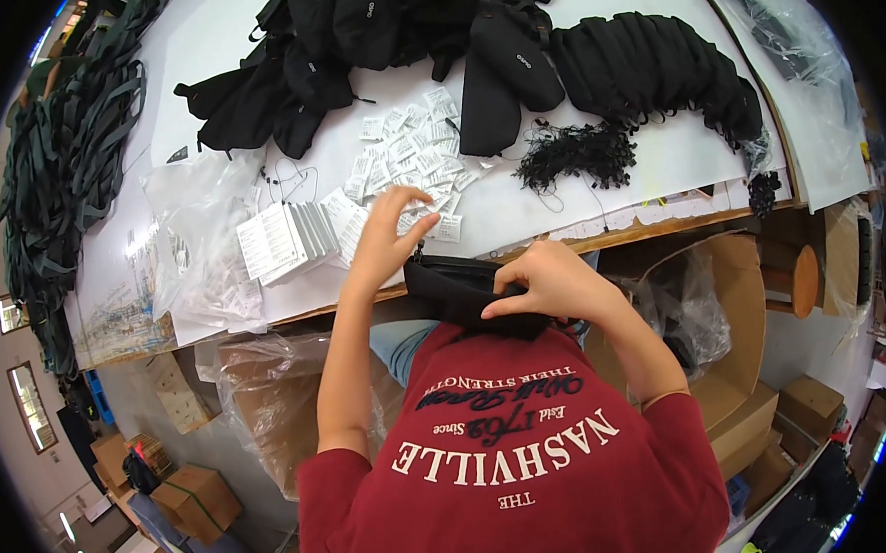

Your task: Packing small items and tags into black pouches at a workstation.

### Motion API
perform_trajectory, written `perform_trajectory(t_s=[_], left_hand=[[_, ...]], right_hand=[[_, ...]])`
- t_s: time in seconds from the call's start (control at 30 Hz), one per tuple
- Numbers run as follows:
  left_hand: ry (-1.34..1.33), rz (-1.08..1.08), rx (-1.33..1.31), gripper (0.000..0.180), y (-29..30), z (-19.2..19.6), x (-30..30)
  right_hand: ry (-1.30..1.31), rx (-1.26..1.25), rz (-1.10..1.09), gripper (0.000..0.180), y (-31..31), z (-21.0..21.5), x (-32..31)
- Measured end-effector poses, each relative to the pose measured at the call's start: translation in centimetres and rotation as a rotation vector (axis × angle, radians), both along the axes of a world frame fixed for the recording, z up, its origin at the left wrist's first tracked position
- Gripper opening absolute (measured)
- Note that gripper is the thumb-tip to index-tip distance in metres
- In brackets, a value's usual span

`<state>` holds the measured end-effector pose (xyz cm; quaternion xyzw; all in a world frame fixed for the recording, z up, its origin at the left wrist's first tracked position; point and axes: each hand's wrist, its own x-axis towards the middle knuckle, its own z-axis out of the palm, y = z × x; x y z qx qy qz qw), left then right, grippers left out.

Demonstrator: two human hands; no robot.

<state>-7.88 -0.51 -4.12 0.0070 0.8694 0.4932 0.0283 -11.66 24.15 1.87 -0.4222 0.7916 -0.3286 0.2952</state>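
Note:
In my lap, against the table's front edge, lies a black fabric pouch [480, 305] with its top facing the table. My right hand [554, 286] grips the pouch near its right end, thumb on the near side. Over the table's edge, by the pouch's left end, my left hand [390, 229] is open, thumb and fingers apart, with nothing visible between them. Just beyond its fingertips, small white printed labels [407, 153] are scattered in a loose heap. A stack of white printed cards [286, 243] stands left of that hand.
Black pouches [380, 29] are piled at the back, and a packed row of them [653, 70] lies at right. Black cords [577, 154] form a tangle before it. Clear plastic bags [201, 249] sit at left, near dark straps [72, 166]. An open cardboard box [735, 311] stands below, right.

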Motion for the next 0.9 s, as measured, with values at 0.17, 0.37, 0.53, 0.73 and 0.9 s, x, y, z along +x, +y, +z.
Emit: perform_trajectory(t_s=[0.17, 0.37, 0.53, 0.73, 0.9], left_hand=[[0.194, 0.037, -0.478, 0.028, -1.8, -3.6, -1.8], [0.315, 0.203, -0.426, 0.012, -2.4, -3.0, -2.4], [0.215, 0.249, -0.033, 0.008, -0.5, 1.4, -1.7], [0.301, -0.073, -0.181, 0.010, 1.7, 6.7, 0.8], [0.289, 0.150, 0.007, 0.007, 0.9, 5.0, 1.8]], right_hand=[[0.095, -0.065, 0.016, 0.033, 0.0, -0.3, 0.4], [0.264, -0.148, -0.006, 0.029, 0.5, -0.3, 0.2], [0.446, -0.151, 0.017, 0.026, 0.1, 0.2, -0.7], [0.650, -0.161, 0.022, 0.023, -0.6, 0.9, -1.4], [0.687, -0.237, -0.026, 0.022, -1.1, 1.3, -1.7]])
